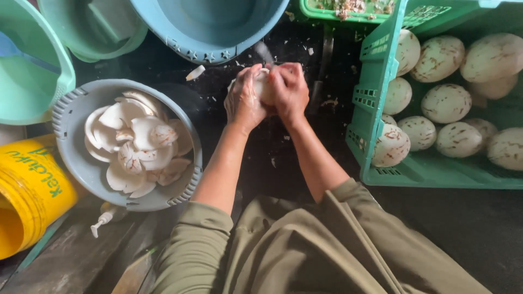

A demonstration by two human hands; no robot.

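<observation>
Head view, looking straight down: left hand [244, 100] and right hand [289, 90] pressed together around a white peeled coconut [263, 86], both clasping it from opposite sides, fingers curled over the top, so only a pale sliver visible between them; coconut held just above the dark wet surface [229, 147], speckled with white scraps; olive sleeves pushed up the forearms. Left of the hands, a grey basin [71, 117] heaped with curved white coconut pieces [136, 144]; beside it, at the left edge, a yellow bucket [30, 188] lying tilted. Above, a blue tub [210, 32] and a mint-green tub [32, 71]. To the right, a green plastic crate [376, 81] holding whole peeled coconuts [445, 102], brown-streaked; near the hands but apart.
</observation>
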